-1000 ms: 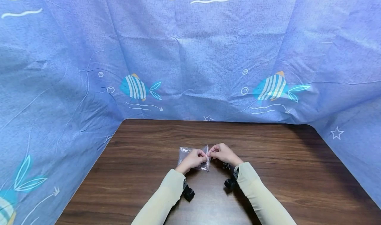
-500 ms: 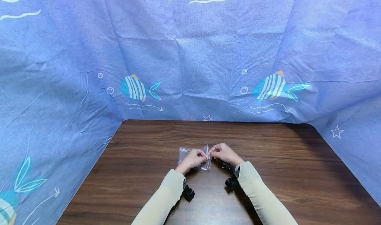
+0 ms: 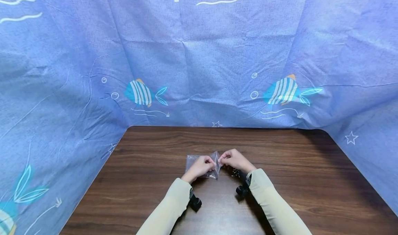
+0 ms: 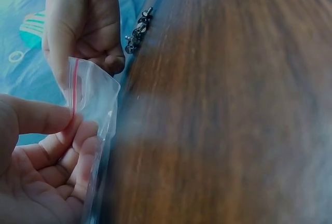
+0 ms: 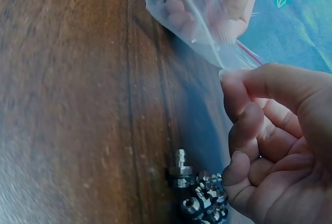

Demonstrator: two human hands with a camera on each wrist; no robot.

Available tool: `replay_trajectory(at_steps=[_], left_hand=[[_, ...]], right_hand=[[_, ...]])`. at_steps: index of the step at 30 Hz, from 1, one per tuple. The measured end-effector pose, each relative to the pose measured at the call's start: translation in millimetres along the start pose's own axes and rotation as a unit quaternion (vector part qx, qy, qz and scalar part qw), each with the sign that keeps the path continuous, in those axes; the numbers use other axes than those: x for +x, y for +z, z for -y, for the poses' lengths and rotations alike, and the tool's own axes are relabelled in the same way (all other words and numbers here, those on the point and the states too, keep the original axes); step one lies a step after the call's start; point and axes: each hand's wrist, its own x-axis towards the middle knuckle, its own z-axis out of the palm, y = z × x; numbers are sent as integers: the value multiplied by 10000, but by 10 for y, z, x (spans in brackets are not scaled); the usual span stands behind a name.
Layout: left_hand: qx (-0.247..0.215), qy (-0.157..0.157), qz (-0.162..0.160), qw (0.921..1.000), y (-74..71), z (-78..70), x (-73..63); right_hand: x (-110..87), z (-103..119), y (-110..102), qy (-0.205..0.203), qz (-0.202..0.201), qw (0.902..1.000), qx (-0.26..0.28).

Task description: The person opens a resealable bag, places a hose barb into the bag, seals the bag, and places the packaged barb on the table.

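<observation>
A clear zip-lock bag with a red line along its mouth lies partly beneath my left hand. In the left wrist view, that hand's thumb and forefinger pinch the bag at the red line. My right hand pinches the edge of the bag's mouth between thumb and forefinger, its other fingers curled in. Between the two hands the mouth stands spread apart. Beside the right hand is a small pile of shiny metal barbed fittings, one of them upright. The left palm covers part of the bag in the head view.
Both hands work above a dark wood-grain table. A blue cloth printed with fish hangs behind it and along both sides. Black wrist cameras, such as the left one, hang under the sleeves close to the tabletop.
The hands have drawn slightly apart, the left one a little leftward and the right one a little rightward, and the bag's mouth has spread wider. The fittings stay where they were.
</observation>
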Motion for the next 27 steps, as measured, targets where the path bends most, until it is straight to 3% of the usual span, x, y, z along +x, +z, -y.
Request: replay_trajectory(at_steps=[27], left_hand=[[481, 480, 18, 9977, -223, 35, -55]], right_hand=[[-15, -45, -64, -57, 18, 9988, -490]])
